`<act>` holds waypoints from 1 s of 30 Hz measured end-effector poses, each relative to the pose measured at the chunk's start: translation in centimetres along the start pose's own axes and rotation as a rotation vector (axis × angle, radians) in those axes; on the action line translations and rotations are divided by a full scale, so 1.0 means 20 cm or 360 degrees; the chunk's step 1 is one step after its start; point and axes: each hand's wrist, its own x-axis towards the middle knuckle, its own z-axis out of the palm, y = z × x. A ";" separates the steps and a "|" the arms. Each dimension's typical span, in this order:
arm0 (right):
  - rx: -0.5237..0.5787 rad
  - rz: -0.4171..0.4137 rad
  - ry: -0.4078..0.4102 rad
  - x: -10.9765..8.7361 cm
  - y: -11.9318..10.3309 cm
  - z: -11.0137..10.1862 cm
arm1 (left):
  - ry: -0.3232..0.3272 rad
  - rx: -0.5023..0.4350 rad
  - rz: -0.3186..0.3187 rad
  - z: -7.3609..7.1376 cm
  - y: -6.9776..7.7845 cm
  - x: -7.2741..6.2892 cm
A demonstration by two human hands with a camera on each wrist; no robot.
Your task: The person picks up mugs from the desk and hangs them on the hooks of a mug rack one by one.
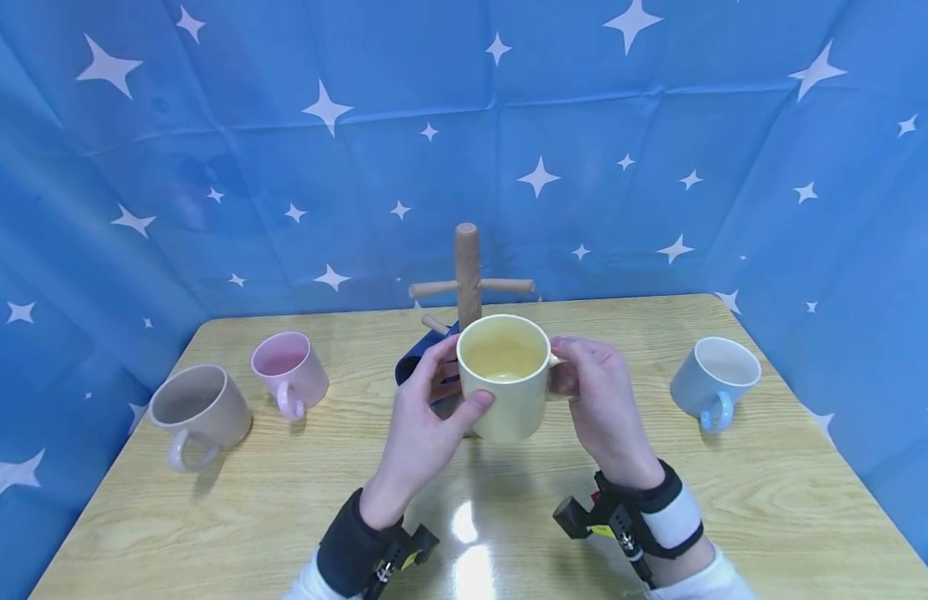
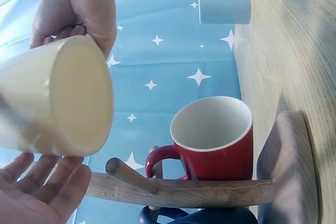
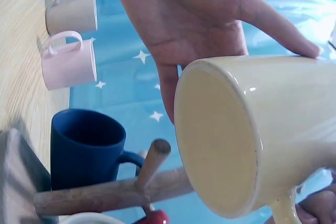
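A pale yellow mug (image 1: pixel 512 412) is held up above the table in front of a wooden mug tree (image 1: pixel 468 267). My left hand (image 1: pixel 417 433) holds its left side, thumb on the front and fingers toward the back. On the other side, my right hand (image 1: pixel 602 408) pinches the mug's handle. The right wrist view shows the mug's round base (image 3: pixel 218 142) and the left palm beside it. On the tree hang a dark blue mug (image 3: pixel 86 153) and a red mug (image 2: pixel 215 156) with a white inside; the yellow mug mostly hides them in the head view.
To the left on the wooden table (image 1: pixel 283 517) stand a pink mug (image 1: pixel 291 375) and a beige-grey mug (image 1: pixel 208 412). A light blue mug (image 1: pixel 707 383) stands at the right. Behind the table hangs a blue star-patterned cloth (image 1: pixel 403 167).
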 end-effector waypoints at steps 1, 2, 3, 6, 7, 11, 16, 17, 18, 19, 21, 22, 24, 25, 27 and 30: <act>0.0002 0.0001 -0.0006 0.00 0.00 0.00 | 0.0003 0.0001 -0.0004 0.00 0.00 0.00; 0.0001 -0.0004 -0.0012 -0.01 0.00 0.01 | -0.0002 -0.0002 -0.0009 0.01 -0.01 0.00; 0.0000 -0.0004 -0.0014 -0.01 0.01 0.01 | -0.0008 -0.0009 -0.0014 0.01 -0.01 0.00; 0.0003 -0.0013 -0.0018 -0.03 0.01 0.02 | -0.0024 -0.0021 -0.0023 0.02 -0.01 0.00; -0.0004 -0.0019 -0.0023 -0.03 0.02 0.02 | -0.0031 -0.0023 -0.0023 0.02 -0.01 0.00; -0.0002 -0.0017 -0.0050 -0.04 0.03 0.04 | -0.0056 -0.0057 -0.0001 0.03 -0.01 -0.01; -0.0010 0.0004 -0.0071 -0.05 0.05 0.06 | -0.0118 -0.0171 -0.0008 0.03 -0.02 -0.02; -0.0010 0.0009 -0.0076 -0.05 0.05 0.07 | -0.0130 -0.0193 -0.0017 0.03 -0.02 -0.02; -0.0013 0.0013 -0.0080 -0.06 0.05 0.07 | -0.0137 -0.0211 -0.0020 0.03 -0.02 -0.02; -0.0015 0.0018 -0.0085 -0.06 0.06 0.07 | -0.0142 -0.0230 -0.0031 0.03 -0.02 -0.02; -0.0023 0.0023 -0.0103 -0.06 0.06 0.07 | -0.0137 -0.0244 -0.0044 0.03 -0.02 -0.02; -0.0026 0.0023 -0.0111 -0.06 0.06 0.07 | -0.0130 -0.0244 -0.0054 0.03 -0.02 -0.02; -0.0048 0.0028 -0.0127 -0.06 0.06 0.07 | -0.0111 -0.0229 -0.0047 0.03 -0.03 -0.03; -0.0059 0.0032 -0.0133 -0.06 0.06 0.07 | -0.0102 -0.0224 -0.0053 0.03 -0.03 -0.03; -0.0085 0.0032 -0.0145 -0.06 0.07 0.06 | -0.0092 -0.0215 -0.0044 0.04 -0.03 -0.03; -0.0117 0.0022 -0.0153 -0.05 0.06 0.05 | -0.0093 -0.0220 -0.0061 0.04 -0.03 -0.03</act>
